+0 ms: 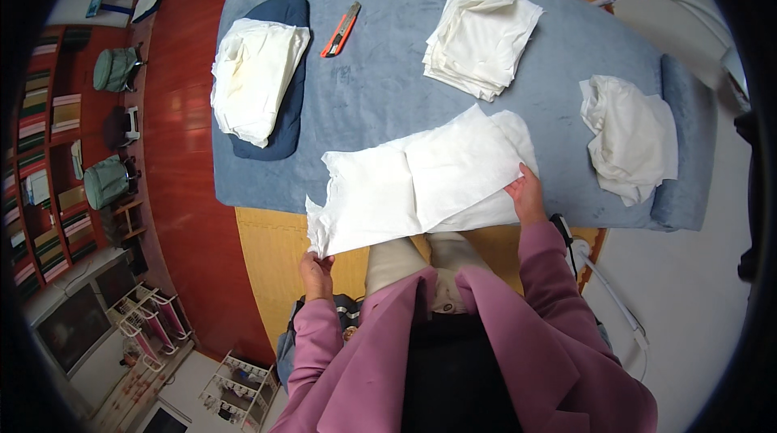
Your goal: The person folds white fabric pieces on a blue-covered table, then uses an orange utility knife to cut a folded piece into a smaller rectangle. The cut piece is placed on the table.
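A white, creased sheet of thin material (364,194) with a torn-looking left end stretches across the front of the blue padded bed (372,93). My left hand (317,275) pinches its lower left corner, beyond the bed's edge. My right hand (524,194) grips its right edge, over the bed. A second white layer (514,142) shows under its right part. Beyond lie a white stack (477,32), an orange utility knife (340,28) and more white sheets (252,81) on a dark blue cushion (283,137). A crumpled white bundle (627,142) is at the right.
Red shelves (57,133) with folders, green padded stools (109,182), screens (69,328) and white wire racks (154,320) stand at the left. White jointed stands (688,8) are at the right. Yellow mats (267,271) cover floor around the bed.
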The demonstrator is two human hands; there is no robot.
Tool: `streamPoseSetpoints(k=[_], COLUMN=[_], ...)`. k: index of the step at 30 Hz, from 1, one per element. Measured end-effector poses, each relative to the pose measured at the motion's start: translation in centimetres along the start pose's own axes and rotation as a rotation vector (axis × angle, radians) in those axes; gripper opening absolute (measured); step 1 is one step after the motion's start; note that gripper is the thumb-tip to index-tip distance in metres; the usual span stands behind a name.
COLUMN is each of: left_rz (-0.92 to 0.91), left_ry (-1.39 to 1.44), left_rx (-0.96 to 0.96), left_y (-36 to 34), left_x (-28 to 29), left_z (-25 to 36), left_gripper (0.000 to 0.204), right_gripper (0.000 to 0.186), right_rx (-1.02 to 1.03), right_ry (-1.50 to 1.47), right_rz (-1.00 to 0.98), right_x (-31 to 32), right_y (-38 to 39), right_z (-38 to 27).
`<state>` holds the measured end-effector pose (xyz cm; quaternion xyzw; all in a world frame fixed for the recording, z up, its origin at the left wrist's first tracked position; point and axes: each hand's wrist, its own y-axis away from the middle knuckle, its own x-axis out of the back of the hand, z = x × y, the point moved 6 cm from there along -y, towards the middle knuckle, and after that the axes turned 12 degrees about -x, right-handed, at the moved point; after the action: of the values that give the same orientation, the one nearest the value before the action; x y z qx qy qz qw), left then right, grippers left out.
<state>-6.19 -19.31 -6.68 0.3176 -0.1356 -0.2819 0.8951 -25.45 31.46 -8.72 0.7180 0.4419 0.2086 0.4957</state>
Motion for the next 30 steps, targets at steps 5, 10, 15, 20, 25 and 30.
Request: streamPoseSetpoints(k=[5,10,15,20,25,30], left_rz=[0.006,-0.104,-0.041,-0.056,0.011,-0.033], left_ry=[0.023,-0.544,-0.353,-0.088,0.044,-0.052], left_rx=[0.004,-0.434,-0.35,-0.652,-0.243,-0.193], left_y=[0.0,-2.3,-2.4,2.9,4.1,3.8], left_x=[-1.5,-5.7,-6.7,-6.9,-6.2,-5.8], left_z=[-1.4,-1.0,0.3,7.4,2.2,-0.6], left_gripper=[0.03,0.034,0.022,0.02,0.025,0.026], right_gripper=[0.057,0.059,0.058,0.06,0.054,0.055], right_rx=[-0.089,-0.169,-0.119,0.177,0.048,-0.065], right_ry=[-0.058,0.152,-0.012,-0.119,-0.309,-0.35], right_rz=[-0.048,-0.118,-0.121,-0.247,-0.244,-0.265], right_x=[0.6,-1.7,-4.0,-4.4,-3.2,-2.6], right_y=[0.2,1.1,1.7,5.4,6.2,3.2], right_z=[2.6,6.3,4.4,-1.3,-0.4,1.9])
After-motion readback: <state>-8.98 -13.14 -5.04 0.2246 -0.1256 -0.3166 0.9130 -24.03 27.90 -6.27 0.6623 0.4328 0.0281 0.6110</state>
